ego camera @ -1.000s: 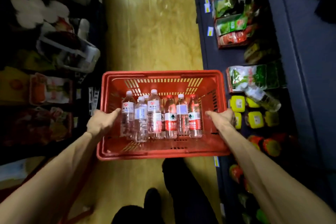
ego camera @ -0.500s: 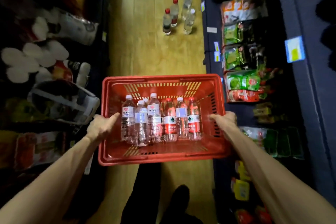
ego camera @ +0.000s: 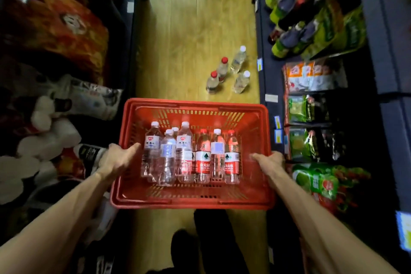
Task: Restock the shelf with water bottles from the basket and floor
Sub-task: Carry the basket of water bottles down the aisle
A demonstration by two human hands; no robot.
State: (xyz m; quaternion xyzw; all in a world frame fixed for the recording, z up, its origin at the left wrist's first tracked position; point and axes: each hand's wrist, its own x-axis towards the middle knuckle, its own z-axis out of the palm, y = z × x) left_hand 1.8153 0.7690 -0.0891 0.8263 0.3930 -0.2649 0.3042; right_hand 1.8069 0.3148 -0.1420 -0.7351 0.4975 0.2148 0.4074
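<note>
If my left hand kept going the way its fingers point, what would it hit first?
Most likely the clear water bottle nearest the left hand, just inside the red basket. Depth between fingertips and bottle is unclear.

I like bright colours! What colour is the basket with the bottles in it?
Red. The basket is bright red plastic, seen clearly in the head view.
</note>
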